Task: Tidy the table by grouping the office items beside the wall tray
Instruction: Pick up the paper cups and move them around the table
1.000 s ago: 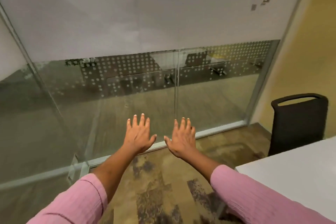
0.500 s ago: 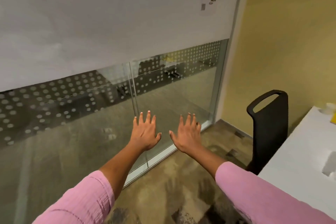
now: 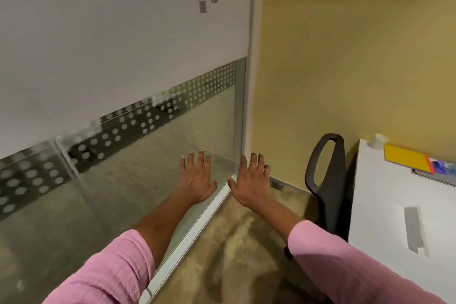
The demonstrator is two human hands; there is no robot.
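Few of the office items show from here. A flat yellow pad (image 3: 404, 159) lies along the far edge of the smooth white surface (image 3: 382, 205), and a small white round thing (image 3: 377, 141) sits on the far corner by the wall. A blue-and-orange printed piece (image 3: 441, 166) overlaps a dark flat slab (image 3: 434, 177) that may be the wall tray, though I cannot tell. A matte grey strip (image 3: 414, 229) lies nearer me, towards the middle.

My left hand (image 3: 197, 180) and right hand (image 3: 251, 180) are both spread flat with the palms down and hold nothing. They hang well apart from the surface, over the carpet (image 3: 246, 242) at the foot of the dotted glass partition (image 3: 148, 155).

The risk, as I judge it, is the reach. The black chair (image 3: 325, 180), with its looped plastic back, stands between my hands and that far corner. A sleeve swung across could snag it, or could sweep the light white thing off the edge. The pad looks slick and thin, so it is likely to slide rather than lift.
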